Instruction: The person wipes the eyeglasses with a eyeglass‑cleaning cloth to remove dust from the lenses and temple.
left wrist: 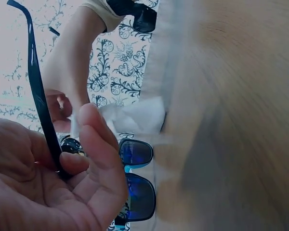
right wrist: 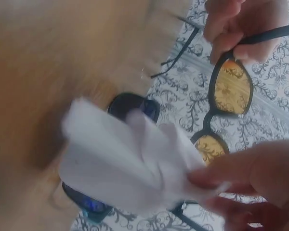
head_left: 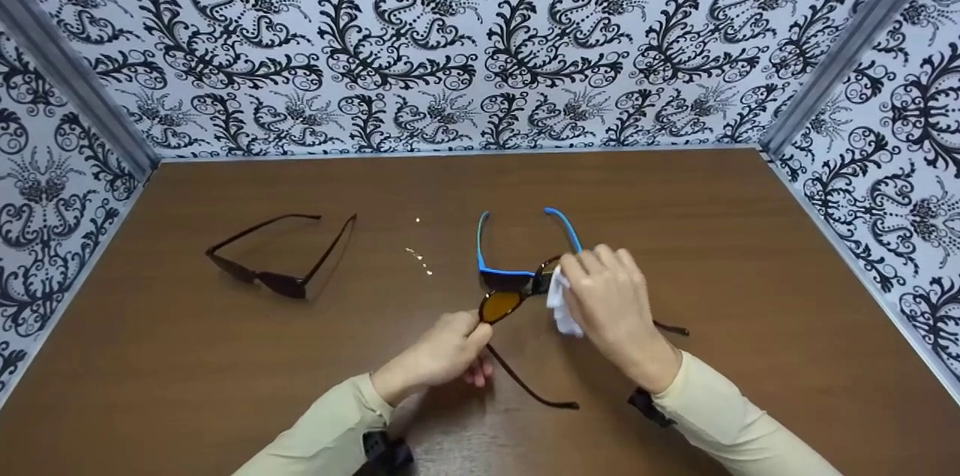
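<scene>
Dark-framed glasses with amber lenses (head_left: 501, 306) are held up over the table, their temples pointing toward the person. My left hand (head_left: 442, 352) pinches them at the hinge corner beside one lens. A crumpled white cloth (right wrist: 120, 159) is in my right hand (head_left: 611, 303), pinched between thumb and fingers at the other lens, which the hand partly hides in the head view. Just behind stand blue-framed sunglasses (head_left: 480, 243) with dark bluish lenses, temples pointing away; the amber pair and the right hand overlap them.
Dark sunglasses (head_left: 281, 284) lie unfolded on the left of the brown wooden table (head_left: 300, 378). Several small pale flecks (head_left: 418, 257) mark the tabletop between the two resting pairs. Walls with a black-and-white scroll pattern (head_left: 435, 49) enclose the back and sides.
</scene>
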Available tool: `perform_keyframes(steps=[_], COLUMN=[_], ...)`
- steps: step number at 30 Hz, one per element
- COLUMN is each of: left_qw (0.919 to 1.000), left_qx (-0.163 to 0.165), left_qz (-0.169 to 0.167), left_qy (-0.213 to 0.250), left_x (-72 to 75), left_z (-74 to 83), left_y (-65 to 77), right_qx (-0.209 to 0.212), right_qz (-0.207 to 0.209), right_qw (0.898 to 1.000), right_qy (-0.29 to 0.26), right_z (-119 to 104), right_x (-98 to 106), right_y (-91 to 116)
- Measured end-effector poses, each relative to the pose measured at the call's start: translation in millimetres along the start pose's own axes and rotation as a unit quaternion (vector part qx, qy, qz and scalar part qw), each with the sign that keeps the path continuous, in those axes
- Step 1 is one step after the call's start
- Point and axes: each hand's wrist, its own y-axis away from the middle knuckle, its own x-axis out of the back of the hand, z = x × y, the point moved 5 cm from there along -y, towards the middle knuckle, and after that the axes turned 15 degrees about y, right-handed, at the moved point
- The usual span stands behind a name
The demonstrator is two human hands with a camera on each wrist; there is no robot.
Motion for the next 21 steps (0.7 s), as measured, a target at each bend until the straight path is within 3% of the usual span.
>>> perform_keyframes(steps=[3, 6, 9, 13, 17, 21], left_qw=[1.0000, 1.0000, 1.0000, 0.9999, 0.9999, 0.9999], left_qx=[0.003, 0.001, -0.006, -0.011, -0.009, -0.009], left_qz=[-0.004, -0.001, 0.003, 0.002, 0.003, 0.006], left_qy=[0.004, 0.007, 0.006, -0.006, -0.010, 0.000], left_x=[-1.7, -2.4, -1.9, -1.1, -0.3, 0.3], left_z=[0.2, 1.2, 2.8, 4.4, 4.2, 3.2], left_y=[-0.8, -1.9, -2.6, -2.9, -1.7, 0.1], right_qx=[-0.018, 0.006, 0.033, 0.031, -0.003, -0.013], right_qz=[0.020, 0.026, 0.004, -0.028, -0.014, 0.019], right_qw=[1.000, 0.998, 0.994, 0.998, 1.000, 1.000], right_qy=[-0.001, -0.058, -0.105, -0.056, 0.019, -0.001], right_z=[3.2, 2.1, 0.3, 0.3, 2.4, 2.0], right_x=[1.4, 1.2, -1.0, -4.3, -1.9, 2.2], right_y=[-1.7, -3.4, -2.7, 1.2, 1.4, -2.0])
